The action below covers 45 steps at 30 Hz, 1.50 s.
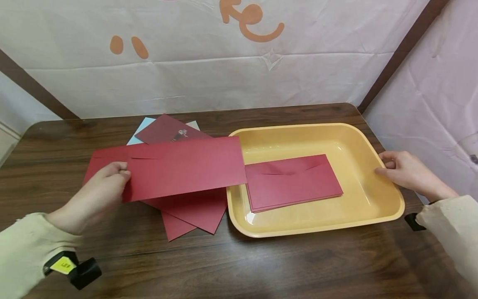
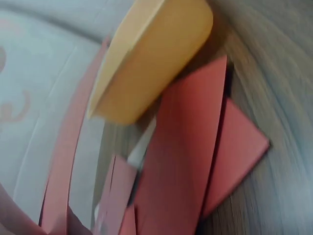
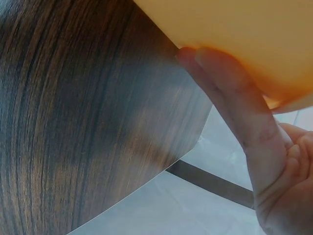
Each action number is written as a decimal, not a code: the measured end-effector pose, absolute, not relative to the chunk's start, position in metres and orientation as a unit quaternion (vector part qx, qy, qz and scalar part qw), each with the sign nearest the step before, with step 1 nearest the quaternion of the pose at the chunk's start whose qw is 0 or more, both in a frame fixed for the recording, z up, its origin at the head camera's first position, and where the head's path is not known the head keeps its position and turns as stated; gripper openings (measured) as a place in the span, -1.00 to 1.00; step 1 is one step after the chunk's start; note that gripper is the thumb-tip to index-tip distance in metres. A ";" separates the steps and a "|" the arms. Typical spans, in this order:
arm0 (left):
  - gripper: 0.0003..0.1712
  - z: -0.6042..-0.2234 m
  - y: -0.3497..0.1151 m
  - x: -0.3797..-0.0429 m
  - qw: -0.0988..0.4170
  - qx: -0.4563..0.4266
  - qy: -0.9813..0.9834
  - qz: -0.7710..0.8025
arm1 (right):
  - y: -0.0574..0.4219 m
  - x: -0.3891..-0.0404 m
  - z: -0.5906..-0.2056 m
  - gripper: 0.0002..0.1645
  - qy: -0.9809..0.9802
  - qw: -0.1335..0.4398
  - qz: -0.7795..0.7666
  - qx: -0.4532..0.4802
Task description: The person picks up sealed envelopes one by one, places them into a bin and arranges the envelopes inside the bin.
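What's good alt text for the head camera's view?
A person's left hand holds a red envelope over a loose, mostly red pile on a wooden table. The right hand grips a yellow tray holding stacked red envelopes.

Hands (image 1: 98, 192): two. Yellow tray (image 1: 360, 182): one. Wooden table (image 1: 261, 265): one. Red envelopes (image 1: 190, 166): at least five, overlapping.

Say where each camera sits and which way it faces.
Head: on the head, facing forward and down at the yellow tray; left hand, right hand and sleeves show.
Left wrist: on that wrist, facing red envelopes; part of the hand shows.
Right wrist: on that wrist, facing the tray's outside; the hand shows.
All share the tray.
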<state>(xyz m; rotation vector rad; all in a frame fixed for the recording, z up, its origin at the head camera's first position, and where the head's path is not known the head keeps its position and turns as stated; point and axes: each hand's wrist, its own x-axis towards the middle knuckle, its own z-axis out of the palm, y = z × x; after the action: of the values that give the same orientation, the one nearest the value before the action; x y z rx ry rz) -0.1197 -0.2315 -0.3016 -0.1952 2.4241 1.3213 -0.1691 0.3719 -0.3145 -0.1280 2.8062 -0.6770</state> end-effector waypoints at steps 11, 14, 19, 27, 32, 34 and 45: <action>-0.40 -0.296 -0.179 -0.129 0.226 -0.014 0.822 0.523 | 0.373 -0.169 -0.314 -0.58 0.963 0.117 -0.237 -0.044; -0.37 -0.292 -0.166 -0.131 0.228 -0.001 0.823 0.521 | 0.373 -0.170 -0.314 -0.59 0.964 0.115 -0.235 -0.043; -0.21 -0.283 -0.146 -0.133 0.236 0.015 0.828 0.509 | 0.372 -0.170 -0.314 -0.62 0.963 0.112 -0.239 -0.044; -0.15 -0.276 -0.117 -0.138 0.243 0.052 0.798 0.549 | 0.373 -0.169 -0.315 -0.63 0.963 0.111 -0.240 -0.047; -0.16 -0.277 -0.105 -0.148 0.237 0.061 0.795 0.555 | 0.373 -0.170 -0.315 -0.61 0.963 0.118 -0.240 -0.042; -0.17 -0.278 -0.100 -0.152 0.237 0.055 0.798 0.552 | 0.372 -0.171 -0.315 -0.60 0.962 0.121 -0.239 -0.041; -0.16 -0.293 -0.064 -0.167 0.263 0.040 0.797 0.542 | 0.371 -0.173 -0.317 -0.60 0.966 0.120 -0.227 -0.043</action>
<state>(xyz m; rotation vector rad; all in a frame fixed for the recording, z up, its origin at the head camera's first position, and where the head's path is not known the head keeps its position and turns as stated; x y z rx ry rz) -0.1672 -0.0642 -0.2926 0.1076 2.1568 1.4647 -0.1730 0.3706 -0.3166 -0.1243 2.8208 -0.6622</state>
